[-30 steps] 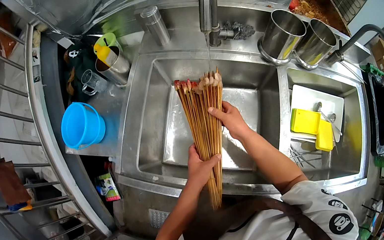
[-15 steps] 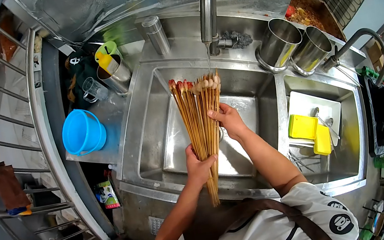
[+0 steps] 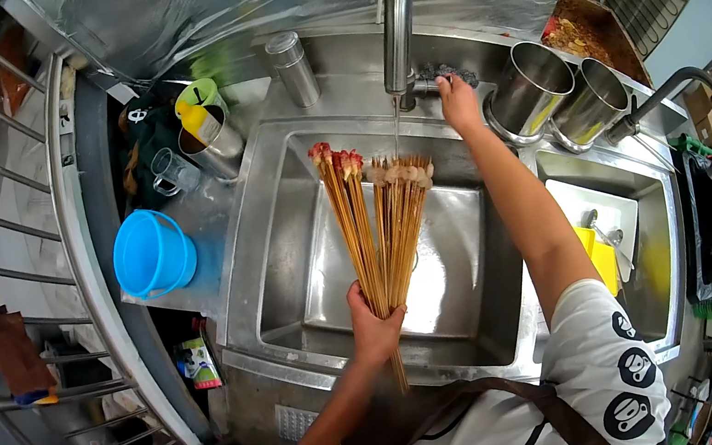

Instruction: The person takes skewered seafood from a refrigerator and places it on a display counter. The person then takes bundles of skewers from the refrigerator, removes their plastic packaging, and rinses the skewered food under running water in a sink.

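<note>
My left hand (image 3: 375, 326) is closed around the lower part of a bundle of bamboo skewers (image 3: 369, 262). The bundle leans over the large sink basin (image 3: 325, 260) and fans into two groups. Red meat pieces (image 3: 337, 160) tip the left group, and pale pieces (image 3: 404, 174) tip the right one. A thin stream of water runs from the faucet (image 3: 397, 25) down by the pale tips. Behind the basin, my right hand (image 3: 458, 104) is at the faucet handle (image 3: 426, 86), its fingers bent around the end. A dark scouring pad (image 3: 455, 69) lies just behind those fingers.
Left of the sink are a blue bucket (image 3: 153, 252), a glass mug (image 3: 174, 171) and a steel container (image 3: 218, 146). A steel canister (image 3: 293, 69) stands behind the basin. Two steel cylinders (image 3: 531, 90) stand at right, above a smaller basin with a white tray (image 3: 629, 212) and yellow containers.
My right hand has let go of the skewers and moved up and right to the faucet handle. The skewers have spread apart into two groups in my left hand.
</note>
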`<state>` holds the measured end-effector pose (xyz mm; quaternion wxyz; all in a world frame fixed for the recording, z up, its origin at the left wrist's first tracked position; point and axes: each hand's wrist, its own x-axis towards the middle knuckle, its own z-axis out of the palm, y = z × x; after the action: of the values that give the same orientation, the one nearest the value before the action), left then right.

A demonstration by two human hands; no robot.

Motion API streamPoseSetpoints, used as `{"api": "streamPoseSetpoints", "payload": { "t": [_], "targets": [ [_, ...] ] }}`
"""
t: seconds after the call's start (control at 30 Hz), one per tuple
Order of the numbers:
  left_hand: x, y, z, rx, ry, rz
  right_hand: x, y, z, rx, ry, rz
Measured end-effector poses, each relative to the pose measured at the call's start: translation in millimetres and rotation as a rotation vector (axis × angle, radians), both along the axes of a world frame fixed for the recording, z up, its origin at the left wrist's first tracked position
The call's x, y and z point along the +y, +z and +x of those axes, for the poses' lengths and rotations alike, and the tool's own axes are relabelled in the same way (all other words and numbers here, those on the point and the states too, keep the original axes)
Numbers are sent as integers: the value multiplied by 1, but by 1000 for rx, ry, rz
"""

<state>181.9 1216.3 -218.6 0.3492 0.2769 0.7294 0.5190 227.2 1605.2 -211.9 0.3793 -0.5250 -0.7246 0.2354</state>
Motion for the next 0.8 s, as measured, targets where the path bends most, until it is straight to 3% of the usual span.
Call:
{"api": "streamPoseSetpoints", "payload": {
  "t": [0.07,0.13,0.27,0.4,0.47,0.6,0.67,0.73,0.8],
  "targets": [
    [0,3,-2,2,-5,9,15,-5,1,-76,15,20],
    [0,-1,-5,18,-4,6,29,-24,2,158,-56,-198],
    [0,-9,-4,34,5,8,43,-48,7,157,4,-158],
    [-2,-11,-3,36,-5,24,-7,-28,18,9,29,-181],
    [-7,-9,-1,102,-16,-12,-46,-37,27,202,60,-107],
    [-17,-8,-1,33,-14,11,-136,-73,46,536,112,-546],
    [-19,1,-1,26,-22,-7,-181,-44,49,847,195,-1027],
    [-22,2,0,39,-21,-2,-207,-39,47,1029,335,-1224],
    [-24,-1,1,53,-18,10,-229,-27,38,1094,464,-1199]
  ]
}}
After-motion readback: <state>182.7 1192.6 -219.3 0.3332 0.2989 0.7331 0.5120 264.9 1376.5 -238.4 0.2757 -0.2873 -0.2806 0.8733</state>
